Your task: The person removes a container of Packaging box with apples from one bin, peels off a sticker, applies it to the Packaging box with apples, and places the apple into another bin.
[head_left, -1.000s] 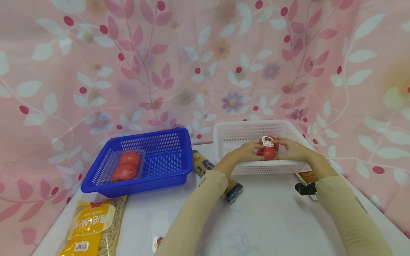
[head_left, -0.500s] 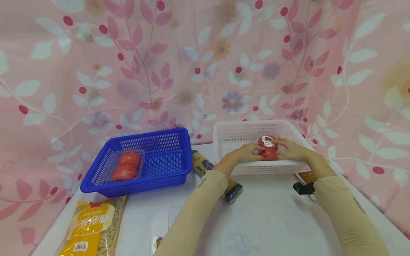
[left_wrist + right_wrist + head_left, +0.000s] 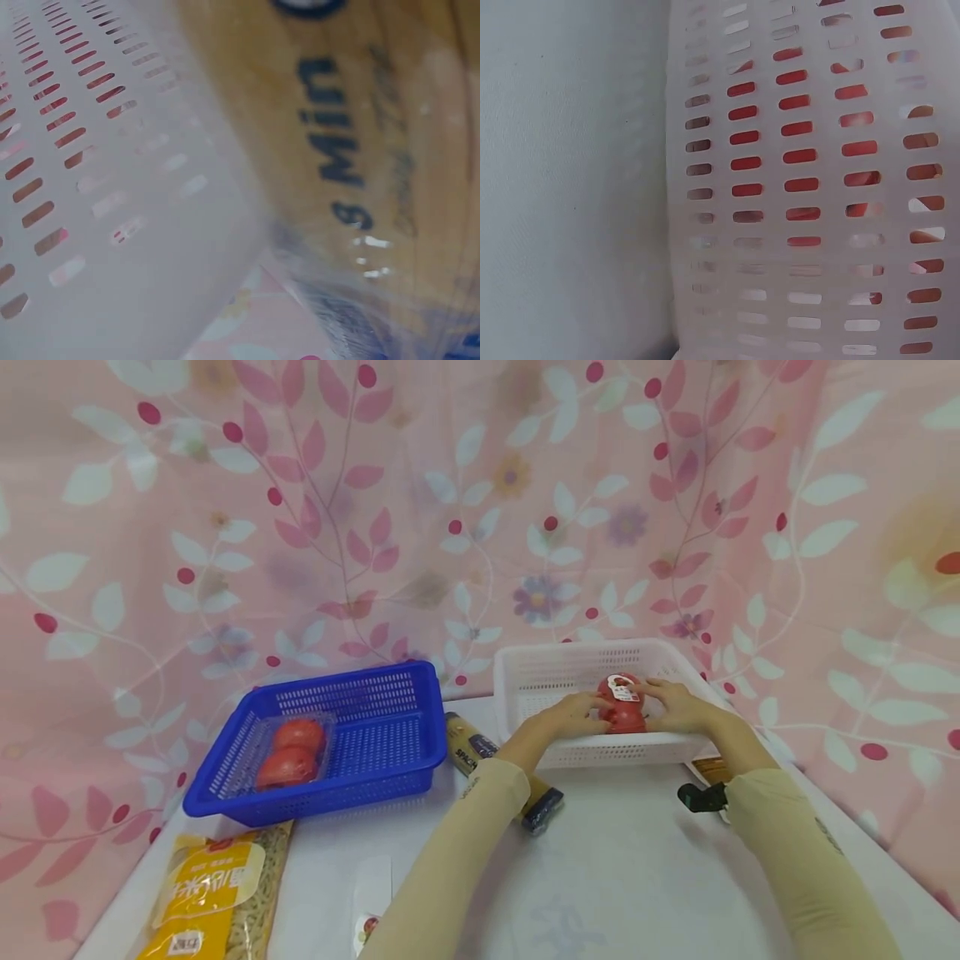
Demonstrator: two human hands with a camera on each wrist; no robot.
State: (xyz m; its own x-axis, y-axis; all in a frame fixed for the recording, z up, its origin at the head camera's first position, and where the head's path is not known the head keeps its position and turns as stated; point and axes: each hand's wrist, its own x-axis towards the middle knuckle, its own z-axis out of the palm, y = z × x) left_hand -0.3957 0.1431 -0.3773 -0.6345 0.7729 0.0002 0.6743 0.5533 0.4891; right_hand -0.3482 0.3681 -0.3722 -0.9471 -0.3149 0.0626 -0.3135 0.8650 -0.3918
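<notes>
Inside the white basket [image 3: 592,749], at its front right, is a pack of red tomatoes [image 3: 624,718] with a white label on top. My left hand [image 3: 572,717] holds its left side, and my right hand [image 3: 678,708] holds its right side. Both wrists cross above the basket's front rim. In the right wrist view, red shows through the slots of the basket wall [image 3: 772,225], while the hand is hidden behind it. The left wrist view shows the basket wall [image 3: 150,285] beside a spaghetti pack [image 3: 337,150].
A blue basket [image 3: 315,800] at left holds another clear pack of tomatoes [image 3: 288,766]. In front of it lies a yellow bag of dry noodles [image 3: 210,893]. The spaghetti pack lies slanted under my left forearm. A brown package [image 3: 711,769] is partly hidden by my right wrist.
The label on the tomato pack has turned and tipped slightly between my hands. Both hands stay at the pack, and the head view has shifted a little.
</notes>
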